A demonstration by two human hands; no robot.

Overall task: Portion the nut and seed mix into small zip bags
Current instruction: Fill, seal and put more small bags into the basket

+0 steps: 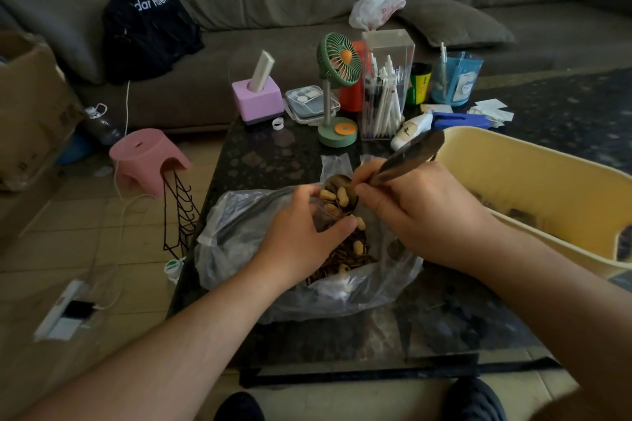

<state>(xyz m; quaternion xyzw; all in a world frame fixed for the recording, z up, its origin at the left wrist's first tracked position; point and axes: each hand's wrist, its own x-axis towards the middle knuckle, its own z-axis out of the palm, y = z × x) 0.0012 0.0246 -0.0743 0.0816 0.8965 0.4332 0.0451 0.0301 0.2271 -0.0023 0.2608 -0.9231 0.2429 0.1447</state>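
Mid-scoop. Right hand [420,212] grips a spoon [342,193] loaded with peanuts, tipped at the mouth of a small zip bag [321,212] pinched open by the left hand [304,236]. Both directly over the bulk mix bag [239,236] on the bench [260,154]. No filled bags visible; most portioning looks left.

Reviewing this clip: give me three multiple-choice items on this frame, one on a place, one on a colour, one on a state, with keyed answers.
1. Where is the yellow tub?
A. to the person's right
B. on the sofa
C. on the floor

2. What colour is the desk fan?
A. blue
B. green
C. white

3. What does the right hand hold?
A. nothing
B. a pen
C. a spoon loaded with nuts

Answers: 1 A, it stands on the table's right side. 2 B, green cage and base. 3 C, fingers grip the handle over the small bag the left hand holds.
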